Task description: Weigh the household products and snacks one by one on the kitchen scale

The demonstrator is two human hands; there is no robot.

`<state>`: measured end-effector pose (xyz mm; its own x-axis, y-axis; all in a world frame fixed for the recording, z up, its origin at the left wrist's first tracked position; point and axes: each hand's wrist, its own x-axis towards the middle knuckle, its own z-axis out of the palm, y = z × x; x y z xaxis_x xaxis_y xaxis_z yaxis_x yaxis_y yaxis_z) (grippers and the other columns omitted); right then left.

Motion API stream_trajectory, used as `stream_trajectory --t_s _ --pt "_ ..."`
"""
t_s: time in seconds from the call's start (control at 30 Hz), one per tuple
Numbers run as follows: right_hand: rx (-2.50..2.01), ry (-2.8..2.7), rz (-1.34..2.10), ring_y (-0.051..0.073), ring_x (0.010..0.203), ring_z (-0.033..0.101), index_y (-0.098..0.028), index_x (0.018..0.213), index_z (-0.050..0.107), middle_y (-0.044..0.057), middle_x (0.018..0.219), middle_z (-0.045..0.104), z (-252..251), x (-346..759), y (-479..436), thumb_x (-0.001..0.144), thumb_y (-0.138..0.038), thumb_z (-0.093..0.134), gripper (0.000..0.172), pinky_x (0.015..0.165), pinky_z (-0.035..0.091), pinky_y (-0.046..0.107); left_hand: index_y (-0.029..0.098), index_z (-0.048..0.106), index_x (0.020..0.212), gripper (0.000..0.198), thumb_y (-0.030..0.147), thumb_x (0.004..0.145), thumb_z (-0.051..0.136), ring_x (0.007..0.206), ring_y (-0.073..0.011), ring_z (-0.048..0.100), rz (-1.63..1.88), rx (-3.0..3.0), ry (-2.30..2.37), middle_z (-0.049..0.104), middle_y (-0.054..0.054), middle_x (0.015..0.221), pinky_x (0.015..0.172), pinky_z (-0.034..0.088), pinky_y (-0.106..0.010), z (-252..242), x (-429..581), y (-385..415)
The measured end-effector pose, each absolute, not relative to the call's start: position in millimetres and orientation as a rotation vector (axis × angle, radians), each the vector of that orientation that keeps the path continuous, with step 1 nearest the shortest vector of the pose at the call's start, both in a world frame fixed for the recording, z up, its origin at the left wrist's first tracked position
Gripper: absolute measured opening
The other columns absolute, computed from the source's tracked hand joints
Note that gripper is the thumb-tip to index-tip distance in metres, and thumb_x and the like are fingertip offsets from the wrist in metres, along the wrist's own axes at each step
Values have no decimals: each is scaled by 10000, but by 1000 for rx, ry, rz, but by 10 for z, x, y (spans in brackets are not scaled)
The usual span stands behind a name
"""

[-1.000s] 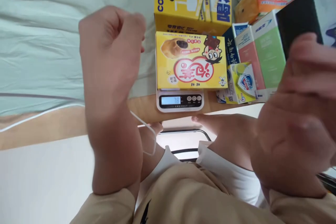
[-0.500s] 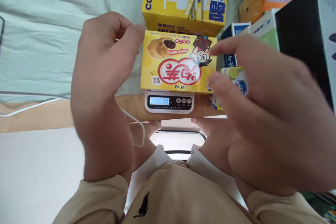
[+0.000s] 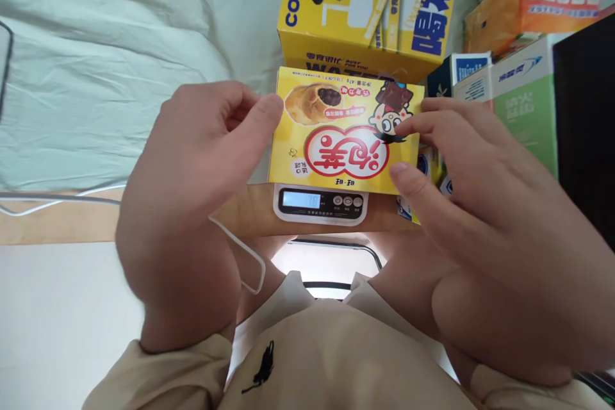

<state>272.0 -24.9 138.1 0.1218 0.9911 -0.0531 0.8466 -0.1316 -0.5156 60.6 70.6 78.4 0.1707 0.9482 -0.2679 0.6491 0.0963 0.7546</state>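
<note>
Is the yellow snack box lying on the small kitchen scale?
Yes, the yellow snack box rests flat on the kitchen scale, whose display shows below it.
</note>
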Motion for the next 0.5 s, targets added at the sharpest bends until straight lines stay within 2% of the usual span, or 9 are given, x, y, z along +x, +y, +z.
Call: stream_trajectory --t_s 0.13,0.27,0.37,0.43,0.5 --pt "-2121 -1930 584 361 1475 441 -254 1126 631 136 1435 553 1325 2709 -266 945 -507 481 346 1210 391 685 190 593 605 424 548 814 503 661 -142 547 361 1654 1539 682 -14 694 625 345 -292 795 556 701" --pt "-2114 -1851 509 378 1472 431 -245 1228 588 142 1465 528 1299 2713 -264 920 -492 538 398 1253 329 672 200 592 617 443 581 815 482 663 -157 552 343 1646 1568 621 -6 644 655 364 -299 803 549 695" --pt "-2142 -1880 481 400 1390 505 -225 1249 582 161 1361 601 1277 2729 -259 930 -510 507 435 1230 299 714 203 629 645 413 543 830 484 697 -168 582 268 1674 1570 667 -7 691 658 379 -293 818 553 688" --pt "-2192 -1941 466 424 1300 562 -191 1289 568 177 1220 654 1265 2732 -249 934 -523 467 497 1159 329 757 209 674 683 407 532 839 482 728 -172 603 228 1681 1551 715 -10 749 652 376 -284 809 559 688" --pt "-2251 -1985 432 436 1208 605 -172 1326 557 173 1115 669 1259 2725 -230 927 -531 453 546 1088 371 772 234 733 799 400 551 844 492 774 -178 624 248 1674 1502 754 -11 832 653 382 -273 774 563 696"
